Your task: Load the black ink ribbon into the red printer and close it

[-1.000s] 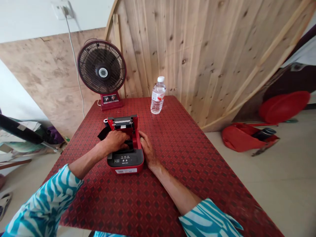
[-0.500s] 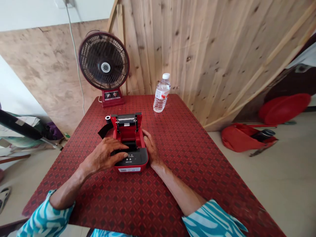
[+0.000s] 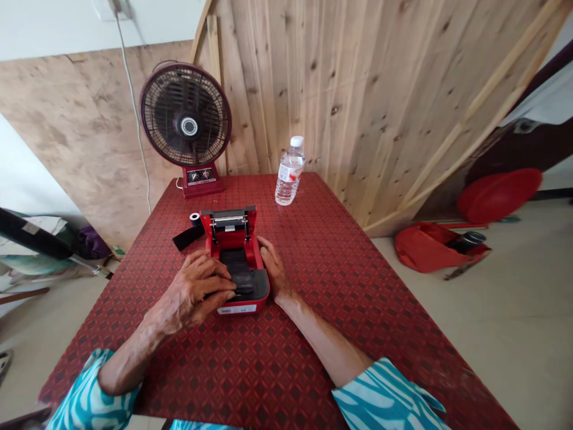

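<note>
A red and black label printer [image 3: 259, 285] rests on the table with its lid [image 3: 229, 224] raised. A black strip [image 3: 233, 260] runs from the inner bay over the front panel, where it covers the printed markings. The fingers of my left hand [image 3: 201, 288] are closed at the strip's near left edge; the exact grip is partly hidden. My right hand [image 3: 274, 269] wraps the printer's right side, its fingertips near the lid hinge. Beside the lid, to the left, are a small black roll with a white core [image 3: 194, 218] and a flat black piece [image 3: 187, 238].
A dark red fan [image 3: 185, 122] stands at the table's back left. A clear water bottle [image 3: 289, 176] is upright near the back edge, before the wooden wall [image 3: 349, 77]. Right of the patterned table [image 3: 340, 286], an orange-red bag [image 3: 418, 248] lies on the floor.
My left hand has drawn the black strip out of the bay towards me, over the front panel. My right hand keeps its place on the printer. The camera view has shifted slightly.
</note>
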Demonstrator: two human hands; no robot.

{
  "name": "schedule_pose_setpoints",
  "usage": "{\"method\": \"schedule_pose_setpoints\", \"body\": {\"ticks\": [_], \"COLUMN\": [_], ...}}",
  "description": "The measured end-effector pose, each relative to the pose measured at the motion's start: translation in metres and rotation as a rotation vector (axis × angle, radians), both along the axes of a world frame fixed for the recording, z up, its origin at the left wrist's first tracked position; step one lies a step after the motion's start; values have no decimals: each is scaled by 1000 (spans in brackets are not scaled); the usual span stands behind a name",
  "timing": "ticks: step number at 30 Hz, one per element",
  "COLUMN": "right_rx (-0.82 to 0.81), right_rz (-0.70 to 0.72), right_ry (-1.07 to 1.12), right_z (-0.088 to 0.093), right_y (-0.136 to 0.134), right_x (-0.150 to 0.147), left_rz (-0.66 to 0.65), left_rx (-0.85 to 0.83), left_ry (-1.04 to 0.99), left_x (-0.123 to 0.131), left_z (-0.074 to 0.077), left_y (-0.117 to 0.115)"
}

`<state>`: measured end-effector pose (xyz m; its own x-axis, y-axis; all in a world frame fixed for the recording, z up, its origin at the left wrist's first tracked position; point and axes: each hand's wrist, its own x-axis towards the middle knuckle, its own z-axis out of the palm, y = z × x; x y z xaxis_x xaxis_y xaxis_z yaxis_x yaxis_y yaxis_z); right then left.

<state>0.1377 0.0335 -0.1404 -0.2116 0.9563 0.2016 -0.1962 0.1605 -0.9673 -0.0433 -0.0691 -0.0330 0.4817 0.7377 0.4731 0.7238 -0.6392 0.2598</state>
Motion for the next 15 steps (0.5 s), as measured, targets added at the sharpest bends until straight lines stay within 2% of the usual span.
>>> {"method": "schedule_pose_setpoints", "body": {"ticks": [4,9,12,15], "right_rx": [-86,68,120,170], "right_rz": [7,21,36,0], "right_ry": [72,44,-7,-60], "right_z": [14,51,64,66], "right_y": [20,55,56,39], "right_x": [-6,-20,-17,-4], "left_rz": [-21,-44,-64,-68], "left_rx": [49,88,122,133], "left_ry": [19,16,15,17], "left_x": [-2,-5,-6,-7], "left_z": [0,-2,-3,-4], "left_y": [-3,-4,-4,-5]}}
